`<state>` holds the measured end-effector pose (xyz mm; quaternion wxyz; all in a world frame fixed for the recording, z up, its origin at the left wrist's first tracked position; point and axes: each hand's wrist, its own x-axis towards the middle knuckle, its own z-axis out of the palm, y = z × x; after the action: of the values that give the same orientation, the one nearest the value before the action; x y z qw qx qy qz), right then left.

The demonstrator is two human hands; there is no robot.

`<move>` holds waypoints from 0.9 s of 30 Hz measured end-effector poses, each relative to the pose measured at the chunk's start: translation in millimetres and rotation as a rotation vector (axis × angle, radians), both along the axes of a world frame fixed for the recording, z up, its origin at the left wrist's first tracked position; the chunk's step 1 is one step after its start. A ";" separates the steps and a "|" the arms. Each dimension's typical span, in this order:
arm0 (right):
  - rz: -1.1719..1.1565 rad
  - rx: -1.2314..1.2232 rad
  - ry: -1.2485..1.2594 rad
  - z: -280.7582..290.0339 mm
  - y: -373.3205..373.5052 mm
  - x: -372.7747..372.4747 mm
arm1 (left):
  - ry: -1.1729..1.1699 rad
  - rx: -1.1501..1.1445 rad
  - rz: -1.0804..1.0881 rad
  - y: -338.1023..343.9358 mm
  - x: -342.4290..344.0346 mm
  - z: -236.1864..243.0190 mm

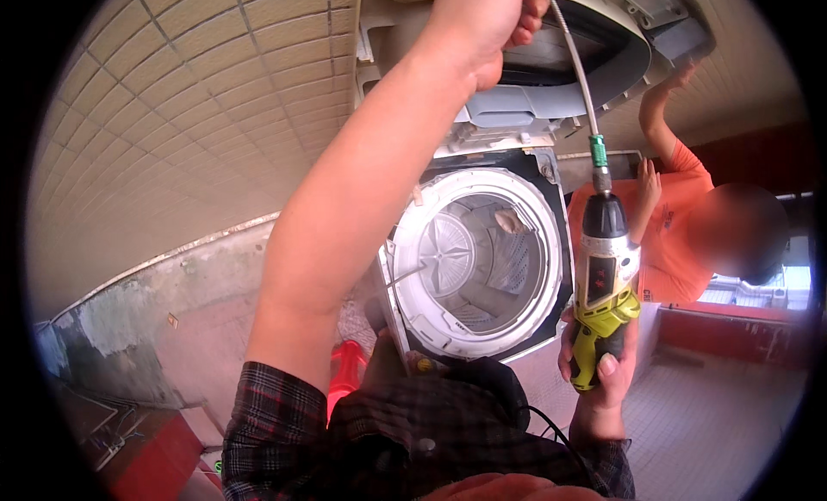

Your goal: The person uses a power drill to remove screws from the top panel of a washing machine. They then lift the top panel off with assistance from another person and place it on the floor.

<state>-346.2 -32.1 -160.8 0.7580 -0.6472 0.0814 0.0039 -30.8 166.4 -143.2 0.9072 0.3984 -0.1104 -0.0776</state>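
Note:
In my right hand (615, 379) is a cordless drill (600, 294) with a yellow-green and black grip, held upright with its chuck pointing away from me. A flexible metal shaft (575, 66) with a green collar (598, 150) extends from the chuck toward the top edge. My left hand (491, 23) reaches far forward, its fingers curled around the shaft's upper part, which leaves the picture there. Below and between my arms stands a top-load washing machine with its white tub ring (412, 281) exposed and the drum (450, 251) visible inside.
The machine's raised top cover (504, 105) leans at the back. At the right, a person in an orange shirt (676, 217) has one raised hand (680, 77) at the cover's edge. A tiled wall (215, 96) rises at the left. A red object (346, 367) stands beside the machine.

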 end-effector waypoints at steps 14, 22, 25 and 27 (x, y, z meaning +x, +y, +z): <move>0.067 -0.039 0.008 16.4 -3.3 9.3 | -0.019 0.051 0.012 -1.5 -6.0 11.6; 0.077 -0.051 0.030 21.9 -7.7 22.3 | -0.003 0.049 -0.021 1.7 4.1 8.7; 0.079 -0.051 0.025 22.1 -12.3 21.7 | -0.017 0.047 -0.011 -1.3 1.2 8.5; 0.052 -0.039 0.046 27.0 -12.0 23.4 | -0.026 0.050 -0.014 -2.3 2.2 8.1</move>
<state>-322.8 -44.1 -133.7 0.7428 -0.6635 0.0819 0.0369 -28.6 164.2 -135.1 0.8949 0.4211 -0.1232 -0.0816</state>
